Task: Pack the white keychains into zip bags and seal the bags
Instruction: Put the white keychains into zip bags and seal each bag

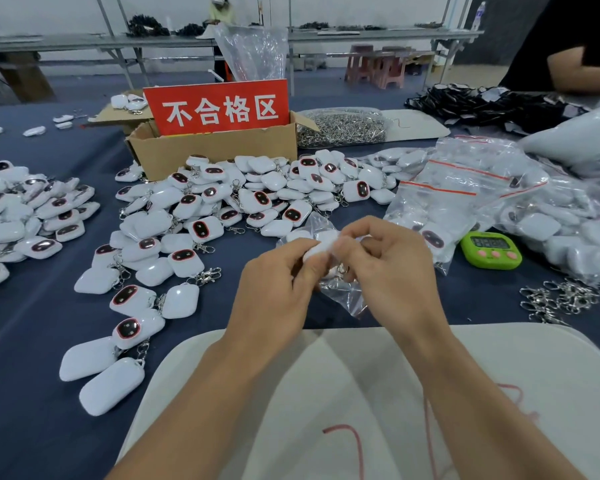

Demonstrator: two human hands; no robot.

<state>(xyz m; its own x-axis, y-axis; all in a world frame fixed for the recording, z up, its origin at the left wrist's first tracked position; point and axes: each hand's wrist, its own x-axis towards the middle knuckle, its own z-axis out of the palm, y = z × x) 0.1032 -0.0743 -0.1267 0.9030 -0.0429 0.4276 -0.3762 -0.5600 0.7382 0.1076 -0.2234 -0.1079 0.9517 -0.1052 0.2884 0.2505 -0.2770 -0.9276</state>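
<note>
Both my hands meet over the middle of the blue table. My left hand [278,285] and my right hand [385,261] pinch a clear zip bag [343,296] with a white keychain [321,245] in it. The bag's lower part hangs crumpled below my fingers, and whether its zip is closed I cannot tell. A big heap of loose white keychains [222,206] lies just beyond my hands, with more keychains [25,209] at the far left. Filled zip bags with red strips [458,192] pile up at the right.
A cardboard box [215,147] with a red sign [219,107] stands behind the heap. A green timer [490,249] sits right of my hands, loose metal clasps [555,299] near it. A white cloth [361,393] covers the front edge. Another person's arm [575,71] is at the far right.
</note>
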